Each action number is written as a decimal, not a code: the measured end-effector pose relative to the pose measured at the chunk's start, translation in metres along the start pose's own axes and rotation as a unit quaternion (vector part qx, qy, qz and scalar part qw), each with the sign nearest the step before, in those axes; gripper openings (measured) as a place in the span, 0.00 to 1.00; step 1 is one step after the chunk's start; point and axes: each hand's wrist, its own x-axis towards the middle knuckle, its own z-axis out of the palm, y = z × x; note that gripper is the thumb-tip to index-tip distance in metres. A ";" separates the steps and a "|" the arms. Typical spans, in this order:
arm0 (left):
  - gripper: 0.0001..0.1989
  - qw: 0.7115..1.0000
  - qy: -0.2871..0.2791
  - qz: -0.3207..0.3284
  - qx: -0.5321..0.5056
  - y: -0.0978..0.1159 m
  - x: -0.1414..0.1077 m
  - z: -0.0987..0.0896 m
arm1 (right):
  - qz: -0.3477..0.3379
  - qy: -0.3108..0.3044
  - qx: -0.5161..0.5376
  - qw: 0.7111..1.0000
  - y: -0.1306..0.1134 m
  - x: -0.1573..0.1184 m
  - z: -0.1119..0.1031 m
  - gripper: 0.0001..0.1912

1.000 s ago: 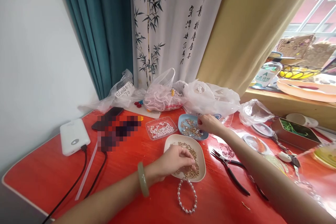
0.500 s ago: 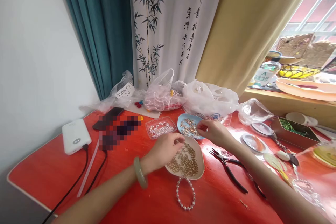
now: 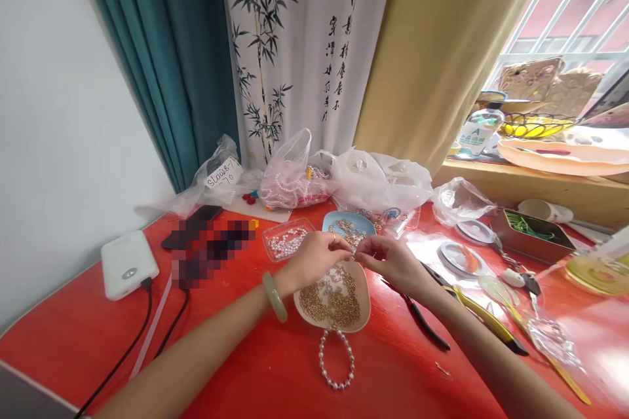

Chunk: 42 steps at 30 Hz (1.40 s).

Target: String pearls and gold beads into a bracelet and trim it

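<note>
My left hand and my right hand meet fingertip to fingertip above the far rim of a cream dish of small gold beads. Both hands are pinched closed; what lies between the fingertips is too small to make out. Just behind them, a blue dish holds gold and pearly pieces and is partly covered by my fingers. A clear box of white pearl beads sits to the left. A beaded loop of silvery pearls hangs from the cream dish's near side onto the red table.
Pliers with dark red handles and yellow-handled cutters lie by my right forearm. Plastic bags line the back. A white power bank with cables is on the left, a box of green wire on the right.
My right hand has come from the blue dish toward my left hand, and the fingertips now meet. My left hand has risen slightly from over the gold beads. The view has shifted right.
</note>
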 end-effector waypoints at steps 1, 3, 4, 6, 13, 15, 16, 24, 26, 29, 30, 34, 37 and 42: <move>0.08 1.000 0.002 0.001 0.012 0.000 -0.001 0.001 | -0.002 0.005 -0.007 1.000 -0.001 -0.002 0.001 0.05; 0.08 0.999 0.006 0.011 0.042 0.002 -0.002 0.001 | -0.022 0.021 -0.030 0.999 -0.001 -0.006 0.004 0.03; 0.08 0.998 0.007 0.021 0.061 0.003 -0.003 0.001 | -0.037 0.029 -0.045 0.998 -0.001 -0.008 0.005 0.03; 0.08 0.994 0.007 0.043 0.102 0.007 -0.004 0.001 | -0.067 0.045 -0.085 0.993 -0.001 -0.011 0.008 0.04; 0.08 0.980 -0.010 0.077 0.185 0.012 -0.010 -0.002 | -0.135 0.081 -0.229 0.961 -0.002 -0.019 0.010 0.09; 0.09 0.968 -0.028 0.115 0.220 0.011 -0.011 -0.004 | -0.144 0.077 -0.251 0.954 -0.005 -0.021 0.011 0.10; 0.09 0.960 -0.044 0.138 0.239 0.010 -0.012 -0.005 | -0.150 0.069 -0.257 0.952 -0.006 -0.023 0.012 0.10; 0.09 0.934 -0.129 0.193 0.272 0.001 -0.013 -0.012 | -0.149 0.038 -0.254 0.955 -0.004 -0.032 0.021 0.10; 0.08 0.941 -0.125 0.163 0.270 -0.003 -0.013 -0.014 | -0.118 0.043 -0.241 0.962 -0.003 -0.033 0.022 0.09; 0.07 0.942 -0.113 0.116 0.294 -0.011 -0.014 -0.017 | -0.066 0.052 -0.212 0.974 -0.001 -0.033 0.024 0.07; 0.07 0.940 -0.114 0.105 0.302 -0.014 -0.015 -0.018 | -0.049 0.051 -0.202 0.977 0.000 -0.033 0.025 0.06; 0.07 0.939 -0.148 0.107 0.292 -0.024 -0.016 -0.017 | 0.005 0.034 -0.170 0.985 0.005 -0.034 0.031 0.06; 0.06 0.941 -0.163 0.114 0.273 -0.028 -0.015 -0.015 | 0.021 0.032 -0.151 0.988 0.006 -0.034 0.034 0.06; 0.05 0.947 -0.154 0.094 0.267 -0.030 -0.016 -0.015 | 0.030 0.037 -0.129 0.990 0.001 -0.036 0.036 0.06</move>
